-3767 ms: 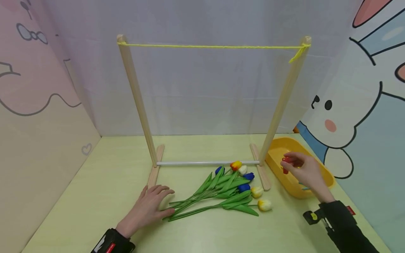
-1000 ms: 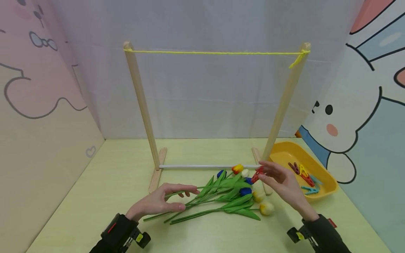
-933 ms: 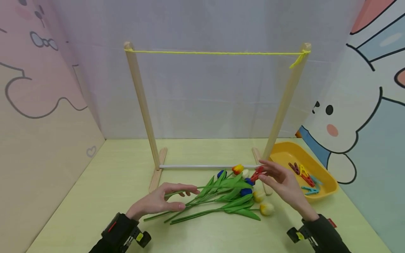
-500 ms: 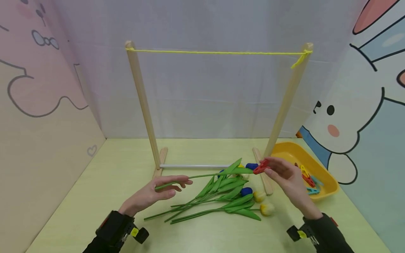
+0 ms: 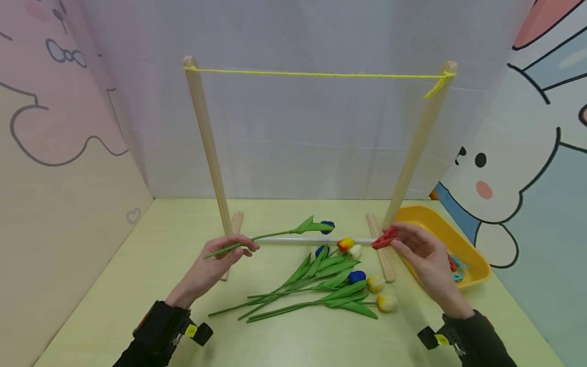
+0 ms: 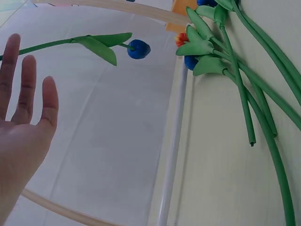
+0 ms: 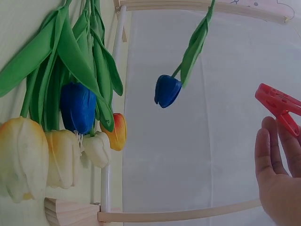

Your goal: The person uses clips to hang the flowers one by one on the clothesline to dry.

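Observation:
My left hand (image 5: 222, 256) pinches the green stem of a blue tulip (image 5: 316, 227), held up off the table with its bloom pointing right. In the left wrist view the tulip's blue bloom (image 6: 138, 49) hangs in front of the pale backdrop. A red clothespin (image 5: 386, 238) is pinched in my right hand (image 5: 424, 257), its tip facing left toward the tulip, with a gap between them. Below the hands lies a bunch of tulips (image 5: 330, 280) with blue, white-yellow and red-yellow blooms.
A wooden frame has two posts (image 5: 208, 148) with a yellow string (image 5: 316, 75) tied across the top and a white rod (image 5: 293, 240) low between them. At right stands a yellow tray (image 5: 477, 278) holding more clothespins (image 5: 457, 265).
The right hand has brought the red clothespin left from the tray. The left hand has lifted one blue tulip out of the bunch and drawn it up and left.

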{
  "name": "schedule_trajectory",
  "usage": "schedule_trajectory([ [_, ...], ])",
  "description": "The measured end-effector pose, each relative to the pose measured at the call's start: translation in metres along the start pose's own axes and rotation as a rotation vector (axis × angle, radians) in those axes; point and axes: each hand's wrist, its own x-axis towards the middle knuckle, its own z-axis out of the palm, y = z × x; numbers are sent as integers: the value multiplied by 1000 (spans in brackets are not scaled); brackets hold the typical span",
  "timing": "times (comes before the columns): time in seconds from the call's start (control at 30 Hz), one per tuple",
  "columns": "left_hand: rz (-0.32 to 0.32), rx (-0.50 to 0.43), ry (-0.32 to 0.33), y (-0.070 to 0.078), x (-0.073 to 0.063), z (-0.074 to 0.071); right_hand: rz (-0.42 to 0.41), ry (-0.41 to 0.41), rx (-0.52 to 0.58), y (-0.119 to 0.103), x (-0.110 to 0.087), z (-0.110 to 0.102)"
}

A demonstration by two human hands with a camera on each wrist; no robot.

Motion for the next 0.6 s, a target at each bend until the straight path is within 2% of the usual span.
schedule_trajectory([
  [0.07,19,-39,91,3,2,0,7,-2,-7,0,1,0],
  [0.13,79,-110,164,5,7,-1,10,-5,-10,-1,2,1],
  [0.27,223,-257,259,11,16,-4,8,-17,-35,-4,5,2],
  [0.33,279,-261,306,13,21,-5,7,-25,-40,-6,8,3],
  [0.43,313,-184,405,16,27,-7,4,-37,-30,-8,13,4],
  [0.6,265,19,578,19,35,-7,3,-63,-19,-11,21,6],
])
